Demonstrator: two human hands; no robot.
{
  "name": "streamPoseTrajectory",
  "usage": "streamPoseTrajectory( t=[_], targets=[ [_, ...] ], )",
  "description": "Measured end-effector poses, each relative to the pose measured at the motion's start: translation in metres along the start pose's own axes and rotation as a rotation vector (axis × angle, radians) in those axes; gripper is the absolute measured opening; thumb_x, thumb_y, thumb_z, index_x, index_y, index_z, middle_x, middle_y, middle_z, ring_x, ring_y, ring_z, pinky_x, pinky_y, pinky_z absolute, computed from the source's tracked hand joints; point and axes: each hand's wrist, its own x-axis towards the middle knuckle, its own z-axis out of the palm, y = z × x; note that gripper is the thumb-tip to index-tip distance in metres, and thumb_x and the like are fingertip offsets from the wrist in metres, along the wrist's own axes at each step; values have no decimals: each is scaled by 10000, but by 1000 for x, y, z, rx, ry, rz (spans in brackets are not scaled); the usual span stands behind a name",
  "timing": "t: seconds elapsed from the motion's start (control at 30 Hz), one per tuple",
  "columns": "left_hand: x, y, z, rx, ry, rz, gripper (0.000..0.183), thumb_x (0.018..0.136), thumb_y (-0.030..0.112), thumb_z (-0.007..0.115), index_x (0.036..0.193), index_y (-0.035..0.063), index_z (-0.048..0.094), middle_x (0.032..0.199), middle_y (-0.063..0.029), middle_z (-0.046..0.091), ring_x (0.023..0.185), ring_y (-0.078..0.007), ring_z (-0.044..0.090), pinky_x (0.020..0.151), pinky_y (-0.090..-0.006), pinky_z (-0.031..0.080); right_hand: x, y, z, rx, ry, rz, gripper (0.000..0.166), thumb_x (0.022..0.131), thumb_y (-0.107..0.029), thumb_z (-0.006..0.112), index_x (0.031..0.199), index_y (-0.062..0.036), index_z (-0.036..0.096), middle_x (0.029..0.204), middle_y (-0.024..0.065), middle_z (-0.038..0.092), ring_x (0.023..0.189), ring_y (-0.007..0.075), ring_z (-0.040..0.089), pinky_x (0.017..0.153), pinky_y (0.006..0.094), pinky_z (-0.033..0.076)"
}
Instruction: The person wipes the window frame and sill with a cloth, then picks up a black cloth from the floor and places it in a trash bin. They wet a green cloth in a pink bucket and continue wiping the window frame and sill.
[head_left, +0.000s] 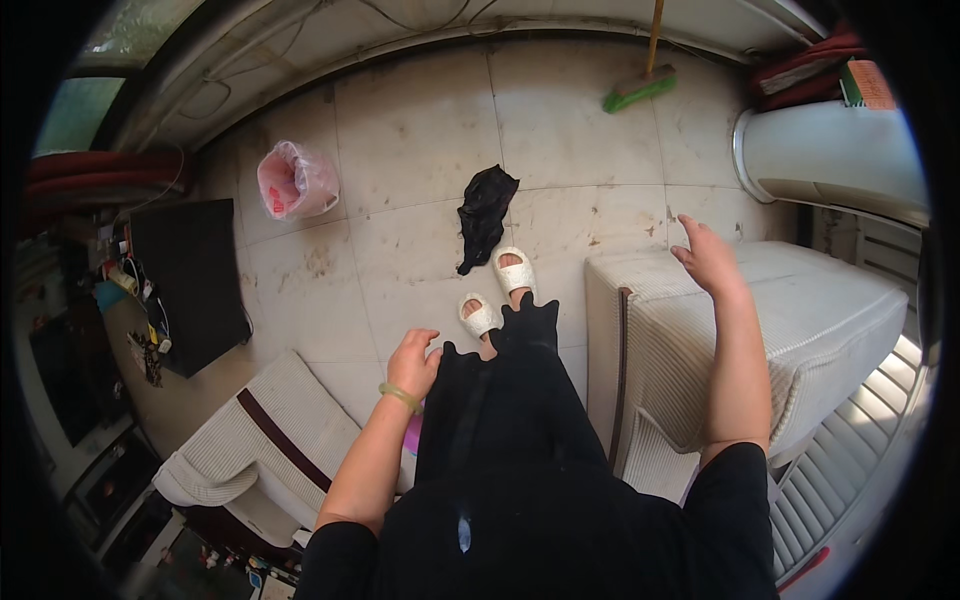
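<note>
My left hand (413, 363), with a pale bangle (401, 397) at its wrist, hangs beside my black trousers with nothing visible in it. Over the edge of a ribbed, cream-covered sofa (675, 337) on the right, my right hand (703, 253) is raised, empty, fingers apart. A crumpled black cloth (486, 214) lies on the tiled floor just beyond my white slippers (514, 273). Further left stands a pink waste bin (300, 184) lined with a clear plastic bag. Near the far wall, a broom with green bristles (640, 90) rests on the floor.
A black cabinet (187, 285) stands at the left, beside a surface with small items and cables. Another ribbed cream seat (262, 442) is at lower left. A large white rounded appliance (832, 161) stands at upper right. Dark marks spot the floor tiles (420, 247).
</note>
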Motion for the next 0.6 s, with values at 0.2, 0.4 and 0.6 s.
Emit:
streamPoseTrajectory(
  t=[0.2, 0.4, 0.6],
  targets=[
    [-4, 7, -5, 3, -4, 8, 269, 801, 76, 647, 1066, 67, 602, 1057, -109, 602, 937, -255, 617, 797, -368, 498, 6, 10, 9, 105, -38, -127, 534, 862, -236, 615, 1336, -83, 425, 1136, 192, 600, 1038, 367, 571, 872, 443, 470],
    [5, 13, -21, 68, 19, 27, 274, 806, 91, 648, 1075, 75, 603, 1060, -103, 605, 944, -252, 617, 801, -364, 499, 2, 6, -3, 123, -3, -86, 545, 862, -249, 619, 1344, -90, 419, 1170, 195, 585, 1066, 364, 560, 912, 430, 456],
    [31, 18, -30, 110, 60, 69, 267, 817, 110, 644, 1079, 76, 603, 1073, -98, 611, 948, -250, 616, 801, -363, 498, 1, 3, -11, 171, 39, -159, 547, 866, -246, 612, 1350, -96, 410, 1182, 191, 570, 1084, 344, 551, 903, 422, 462]
  ],
)
